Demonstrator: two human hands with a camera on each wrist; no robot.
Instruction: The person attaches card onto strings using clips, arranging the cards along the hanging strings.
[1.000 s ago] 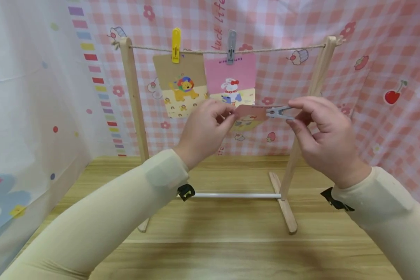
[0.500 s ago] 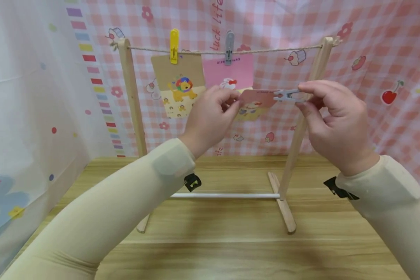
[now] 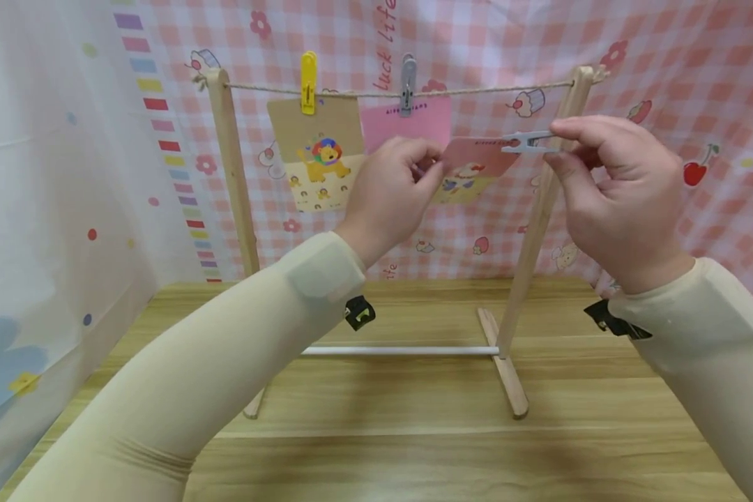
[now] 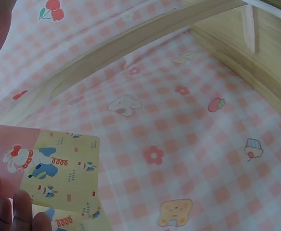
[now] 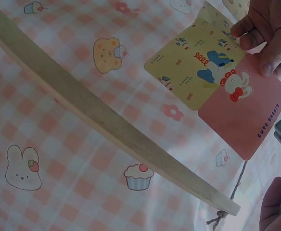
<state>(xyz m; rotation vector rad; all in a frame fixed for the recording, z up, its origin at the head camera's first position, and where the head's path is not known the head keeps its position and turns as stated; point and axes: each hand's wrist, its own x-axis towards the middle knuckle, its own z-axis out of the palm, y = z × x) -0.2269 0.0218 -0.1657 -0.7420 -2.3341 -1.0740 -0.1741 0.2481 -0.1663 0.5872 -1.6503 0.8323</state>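
My left hand (image 3: 392, 192) pinches a pink and yellow rabbit card (image 3: 477, 171) by its left edge. The card is tilted, just below the twine (image 3: 502, 90). Between thumb and fingers, my right hand (image 3: 624, 199) holds a light grey clothespin (image 3: 530, 142) by its handle ends. The clothespin's tips are at the card's upper right corner, their jaws spread; contact with the card is unclear. In the right wrist view, "CUTE RABBIT" is printed along the rabbit card (image 5: 249, 108). Behind my left hand, a similar pink card (image 3: 408, 124) hangs from the twine, partly covered.
A yellow clothespin (image 3: 308, 82) fixes a brown lion card (image 3: 323, 164) to the twine, and a grey clothespin (image 3: 408, 85) fixes the pink one. Wooden posts (image 3: 235, 167) carry the twine, with a white rod (image 3: 401, 351) low between them. Checked cloth (image 3: 684, 77) hangs behind.
Both hands have risen and shifted right, bringing the rabbit card and light grey clothespin up toward the twine. The hanging cards stay in place on the twine.
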